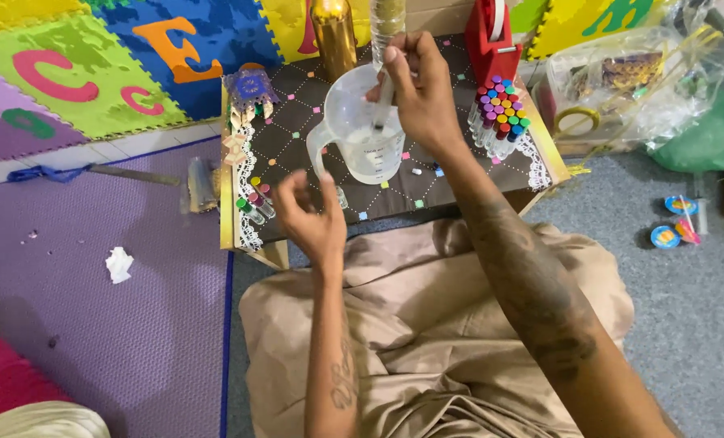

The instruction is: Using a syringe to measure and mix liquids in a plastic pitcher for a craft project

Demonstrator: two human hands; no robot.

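We see both forearms bare, no sleeves, watch or rings. Left hand: dark script-style tattoo running along the inner forearm near the elbow. Right hand: large dark tattoo patches along the forearm. Lap covered in loose, creased beige-tan fabric.
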